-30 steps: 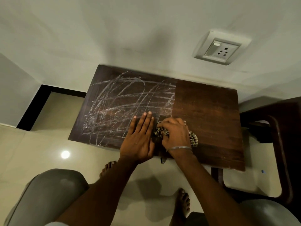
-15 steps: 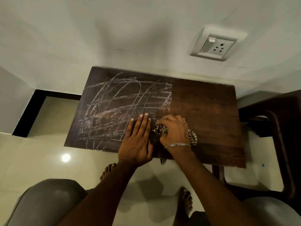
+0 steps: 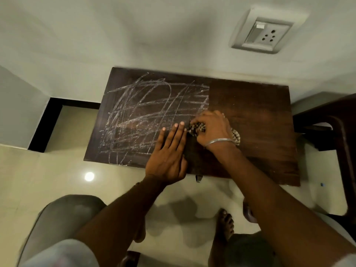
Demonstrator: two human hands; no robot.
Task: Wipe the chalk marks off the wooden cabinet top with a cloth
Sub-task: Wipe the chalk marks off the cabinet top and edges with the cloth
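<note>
The dark wooden cabinet top (image 3: 258, 112) stands against the wall. White chalk marks (image 3: 146, 116) cover its left half; the right half is bare wood. My right hand (image 3: 212, 130), with a metal bangle at the wrist, is closed on a bunched checked cloth (image 3: 197, 129) and presses it on the wood at the edge of the scribbles. My left hand (image 3: 169, 153) lies flat on the top just left of the cloth, fingers together, holding nothing. Most of the cloth is hidden under my right hand.
A white wall socket (image 3: 264, 35) sits on the wall above the cabinet. A dark wooden chair (image 3: 339, 135) stands close on the right. Glossy tiled floor (image 3: 38, 180) lies in front, with my bare feet (image 3: 225, 224) and knees below the cabinet's front edge.
My right hand has slid the cloth away from me, up along the border of the chalked area. My left hand has stayed flat beside it.
</note>
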